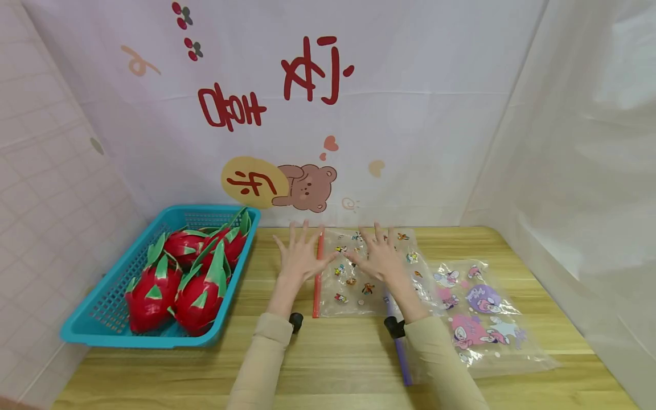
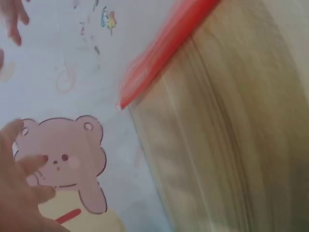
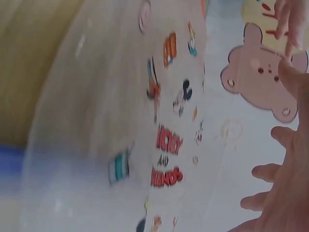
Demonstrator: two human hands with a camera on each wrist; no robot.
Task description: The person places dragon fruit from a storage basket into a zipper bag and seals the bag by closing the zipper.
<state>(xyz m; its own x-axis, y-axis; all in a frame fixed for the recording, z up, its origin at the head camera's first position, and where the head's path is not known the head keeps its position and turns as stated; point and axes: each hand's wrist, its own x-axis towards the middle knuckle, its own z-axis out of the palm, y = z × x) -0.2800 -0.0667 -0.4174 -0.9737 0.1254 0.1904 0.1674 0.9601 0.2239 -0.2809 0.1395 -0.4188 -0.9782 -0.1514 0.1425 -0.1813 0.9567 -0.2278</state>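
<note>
My left hand point(image 1: 297, 255) has its fingers spread, held over the left part of a clear plastic bag with cartoon prints point(image 1: 353, 299). Along that bag's left side runs a red zip edge point(image 1: 316, 285), also seen in the left wrist view. Over the same bag, further right, my right hand point(image 1: 380, 259) spreads its fingers with nothing in them. The right wrist view has the printed bag point(image 3: 164, 137) beside the right hand point(image 3: 289, 179). Another clear bag, with pink and purple prints point(image 1: 474, 333), lies partly beneath the right forearm; its purple edge strip point(image 1: 402, 361) shows beside the sleeve.
A blue plastic basket point(image 1: 138, 340) stands at the left of the wooden table point(image 1: 328, 364), holding several red dragon fruits point(image 1: 154, 299) with green leaf tips. White cloth point(image 1: 420, 142) with red characters and a bear print hangs behind; more cloth borders both sides.
</note>
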